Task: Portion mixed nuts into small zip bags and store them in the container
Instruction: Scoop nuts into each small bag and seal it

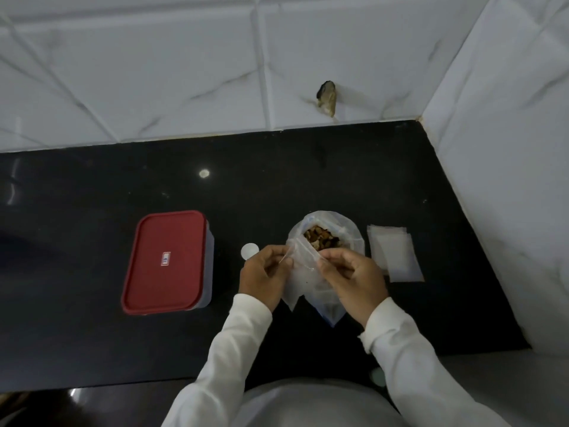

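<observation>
A large clear bag of mixed nuts (323, 237) stands open on the black counter (92, 192), brown nuts showing at its mouth. In front of it I hold a small clear zip bag (300, 272) by its top edge. My left hand (264, 274) pinches the bag's left side, and my right hand (351, 277) pinches its right side. The small bag hangs between both hands and looks empty. A container with a red lid (164, 260) sits shut to the left. A stack of small zip bags (395, 252) lies flat to the right of the nut bag.
A small white round object (248, 250) lies on the counter just left of my left hand. White marble-look tiled walls (184, 72) close off the back and the right side. A dark stub (327, 97) sticks out of the back wall.
</observation>
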The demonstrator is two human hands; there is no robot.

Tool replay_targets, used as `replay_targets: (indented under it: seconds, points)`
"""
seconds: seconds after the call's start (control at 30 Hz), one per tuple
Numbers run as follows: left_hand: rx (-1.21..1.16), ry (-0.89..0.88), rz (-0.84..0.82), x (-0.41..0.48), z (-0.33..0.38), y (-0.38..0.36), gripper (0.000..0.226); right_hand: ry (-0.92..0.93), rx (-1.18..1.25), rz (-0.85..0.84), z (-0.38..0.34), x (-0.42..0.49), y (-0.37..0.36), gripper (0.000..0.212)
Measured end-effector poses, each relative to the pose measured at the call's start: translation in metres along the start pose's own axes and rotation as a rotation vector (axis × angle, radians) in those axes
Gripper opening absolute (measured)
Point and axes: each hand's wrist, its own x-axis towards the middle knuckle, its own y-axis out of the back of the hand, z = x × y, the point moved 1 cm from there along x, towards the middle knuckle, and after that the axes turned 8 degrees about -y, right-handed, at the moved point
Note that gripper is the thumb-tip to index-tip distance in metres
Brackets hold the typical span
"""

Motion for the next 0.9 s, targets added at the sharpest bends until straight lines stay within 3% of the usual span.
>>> replay_targets:
  seconds: [0.07, 0.2, 0.43, 0.63, 0.9]
  points:
    - [0.044, 0.028, 0.039, -0.002, -0.010, 0.007, 0.020, -0.033, 0.003, 0.007, 0.001, -0.002, -0.015, 0.013]
    - [0.305, -0.083, 0.277, -0.013, -0.018, 0.017, 0.024, -0.052, -0.080, 0.130, 0.004, -0.005, -0.040, 0.007]
    - [-0.031, 0.088, 0.031, -0.020, -0.037, 0.017, 0.007, 0.068, -0.330, 0.314, 0.006, -0.017, -0.082, 0.003]
    - [-0.114, 0.174, -0.011, -0.016, -0.049, 0.021, 0.008, 0.035, -0.348, 0.299, 0.010, -0.019, -0.090, 0.010]
    - [-0.150, 0.213, 0.063, -0.012, -0.049, 0.027, 0.006, -0.038, -0.244, 0.219, 0.016, -0.013, -0.092, 0.009]
